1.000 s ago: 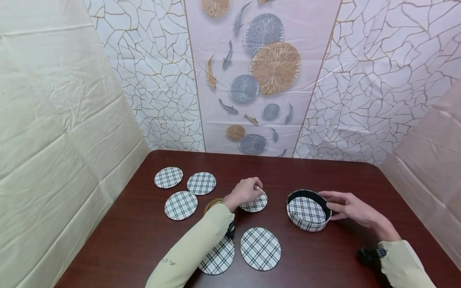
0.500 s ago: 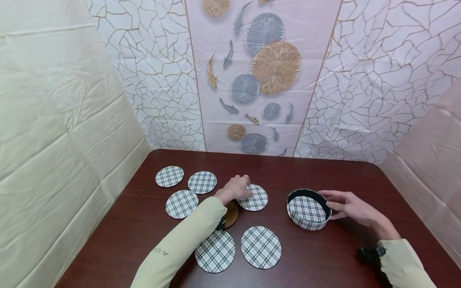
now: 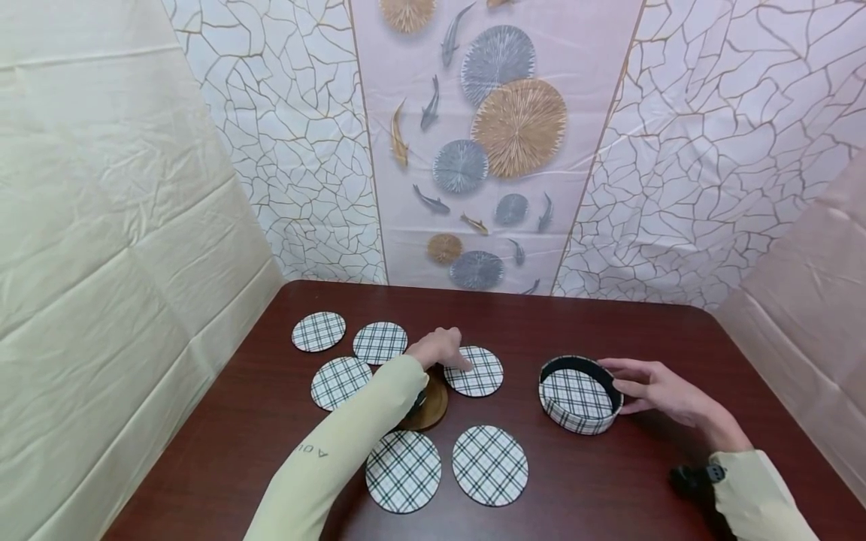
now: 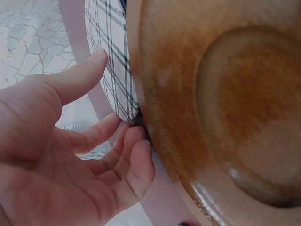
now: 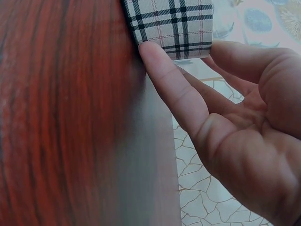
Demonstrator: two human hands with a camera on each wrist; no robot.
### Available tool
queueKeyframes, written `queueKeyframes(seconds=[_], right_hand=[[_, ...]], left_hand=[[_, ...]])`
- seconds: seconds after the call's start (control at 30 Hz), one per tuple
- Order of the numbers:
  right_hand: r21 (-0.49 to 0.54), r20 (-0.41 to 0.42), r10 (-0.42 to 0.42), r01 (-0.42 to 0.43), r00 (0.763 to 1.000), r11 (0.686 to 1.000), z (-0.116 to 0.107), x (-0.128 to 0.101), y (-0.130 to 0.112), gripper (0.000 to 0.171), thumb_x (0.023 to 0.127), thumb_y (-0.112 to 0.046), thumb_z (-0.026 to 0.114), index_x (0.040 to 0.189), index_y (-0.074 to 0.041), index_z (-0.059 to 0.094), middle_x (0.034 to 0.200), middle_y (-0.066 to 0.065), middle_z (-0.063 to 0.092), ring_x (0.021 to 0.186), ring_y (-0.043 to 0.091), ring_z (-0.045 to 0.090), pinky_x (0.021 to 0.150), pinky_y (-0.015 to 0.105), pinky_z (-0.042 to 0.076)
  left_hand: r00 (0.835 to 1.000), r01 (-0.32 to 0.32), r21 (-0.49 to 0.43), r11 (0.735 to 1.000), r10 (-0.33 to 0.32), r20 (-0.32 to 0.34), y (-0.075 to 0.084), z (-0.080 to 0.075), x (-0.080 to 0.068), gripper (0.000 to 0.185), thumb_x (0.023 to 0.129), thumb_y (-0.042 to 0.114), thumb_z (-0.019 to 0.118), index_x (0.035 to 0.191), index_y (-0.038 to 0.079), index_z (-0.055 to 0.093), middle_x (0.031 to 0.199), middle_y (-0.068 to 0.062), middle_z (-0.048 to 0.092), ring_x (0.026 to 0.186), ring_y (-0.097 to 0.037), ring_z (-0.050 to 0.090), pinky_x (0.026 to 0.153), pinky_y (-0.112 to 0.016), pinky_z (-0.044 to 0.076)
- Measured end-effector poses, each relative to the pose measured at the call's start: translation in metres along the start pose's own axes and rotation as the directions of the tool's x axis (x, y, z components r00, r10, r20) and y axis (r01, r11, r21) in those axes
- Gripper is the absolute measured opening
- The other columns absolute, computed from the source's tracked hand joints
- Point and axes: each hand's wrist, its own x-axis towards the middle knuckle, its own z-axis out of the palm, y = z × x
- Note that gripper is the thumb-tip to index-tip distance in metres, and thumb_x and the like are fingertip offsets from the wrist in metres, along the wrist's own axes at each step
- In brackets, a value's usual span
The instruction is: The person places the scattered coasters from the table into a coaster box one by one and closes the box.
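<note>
Since 1 second ago: left hand [image 3: 440, 349] off the top of the plaid coaster [image 3: 475, 371], now loose-fingered at its left edge, gripping nothing. Brown wooden disc [image 3: 428, 409] newly uncovered under the wrist. Right hand [image 3: 659, 391] unmoved, fingers extended against the plaid round box [image 3: 579, 394]. 6 coasters flat on the table [image 3: 609, 330], 1 in the box.

Left hand [image 3: 438, 349]: a second ago it was raised over the middle plaid coaster [image 3: 479, 371], fingers bunched on its far edge; now it is lower and further left, fingers resting at that coaster's left edge.
Middle plaid coaster: then partly covered by the hand, now almost fully exposed and flat on the table [image 3: 609, 481].
Brown wooden coaster [image 3: 428, 407]: then only a sliver left of the wrist; now showing nearer, below the wrist.
</note>
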Motion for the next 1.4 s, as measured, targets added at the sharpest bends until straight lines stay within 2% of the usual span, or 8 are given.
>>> queueKeyframes(seconds=[0.07,0.17,0.47,0.67,0.8,1.1,1.27,1.4], right_hand=[[-0.002,-0.001,0.002,-0.002,1.0,1.0,0.0,0.0,0.0,0.058,0.099,-0.017,0.058,0.149,0.0,0.034,0.149,0.036,0.033,0.112,0.011,0.062,0.083,0.049,0.058],[-0.002,-0.004,0.003,-0.003,1.0,1.0,0.001,-0.001,0.0,0.057,0.099,-0.017,0.057,0.149,0.0,0.034,0.148,0.036,0.033,0.113,0.014,0.062,0.083,0.049,0.058],[-0.012,-0.006,0.004,-0.004,1.0,1.0,0.002,0.0,-0.001,0.058,0.099,-0.017,0.057,0.149,0.001,0.034,0.147,0.035,0.036,0.111,0.021,0.063,0.083,0.048,0.058],[-0.009,-0.002,-0.008,0.008,1.0,1.0,0.005,0.0,0.0,0.058,0.099,-0.016,0.058,0.148,0.003,0.034,0.145,0.033,0.039,0.109,0.018,0.065,0.083,0.048,0.058],[-0.003,-0.002,-0.001,0.001,1.0,1.0,0.004,0.0,0.001,0.058,0.099,-0.016,0.057,0.149,0.002,0.034,0.147,0.035,0.037,0.109,0.019,0.064,0.083,0.048,0.058],[-0.016,0.01,-0.019,0.019,1.0,1.0,0.002,-0.001,-0.002,0.057,0.1,-0.016,0.056,0.149,0.003,0.033,0.146,0.037,0.035,0.111,0.018,0.063,0.082,0.049,0.058],[-0.006,-0.002,-0.011,0.011,1.0,1.0,0.002,-0.002,-0.004,0.057,0.1,-0.016,0.057,0.149,0.003,0.033,0.146,0.036,0.036,0.111,0.018,0.064,0.082,0.048,0.058],[0.003,0.005,-0.017,0.017,1.0,1.0,0.001,-0.002,-0.004,0.058,0.1,-0.016,0.056,0.149,0.003,0.033,0.146,0.038,0.035,0.111,0.017,0.064,0.082,0.048,0.058]], left_hand=[[1.0,-0.013,-0.007,1.0,0.013,0.019,0.0,-0.002,0.002,0.054,0.088,0.044,0.071,0.128,0.012,0.053,0.118,-0.008,0.06,0.094,-0.023,0.059,0.071,-0.037,0.048],[0.998,-0.018,-0.01,1.0,0.018,0.053,0.001,-0.005,0.006,0.047,0.089,0.042,0.071,0.12,0.011,0.056,0.108,-0.006,0.06,0.085,-0.021,0.056,0.065,-0.035,0.047],[0.998,-0.003,-0.04,0.999,0.005,0.056,0.001,-0.002,0.009,0.044,0.088,0.039,0.073,0.117,0.009,0.056,0.109,-0.008,0.058,0.082,-0.021,0.056,0.064,-0.034,0.046],[0.999,-0.014,-0.064,0.998,0.016,0.028,0.002,0.003,0.008,0.048,0.089,0.037,0.072,0.123,0.007,0.055,0.118,-0.009,0.058,0.089,-0.021,0.055,0.071,-0.034,0.046],[0.999,-0.036,-0.078,0.996,0.037,0.02,0.004,0.005,0.008,0.059,0.089,0.038,0.071,0.134,0.006,0.049,0.128,-0.01,0.056,0.1,-0.02,0.056,0.078,-0.034,0.047],[0.997,-0.035,-0.116,0.993,0.027,-0.074,0.011,0.004,0.003,0.052,0.086,0.038,0.076,0.122,0.01,0.05,0.121,-0.01,0.056,0.109,-0.024,0.056,0.087,-0.038,0.049],[0.986,-0.084,-0.091,0.992,0.07,-0.152,0.017,0.001,-0.001,0.047,0.087,0.033,0.075,0.124,0.009,0.057,0.125,-0.009,0.057,0.119,-0.026,0.053,0.095,-0.038,0.049],[0.977,-0.118,-0.107,0.987,0.096,-0.191,0.021,-0.003,-0.004,0.032,0.091,0.027,0.071,0.117,0.01,0.064,0.12,-0.006,0.063,0.107,-0.021,0.059,0.088,-0.034,0.051]])
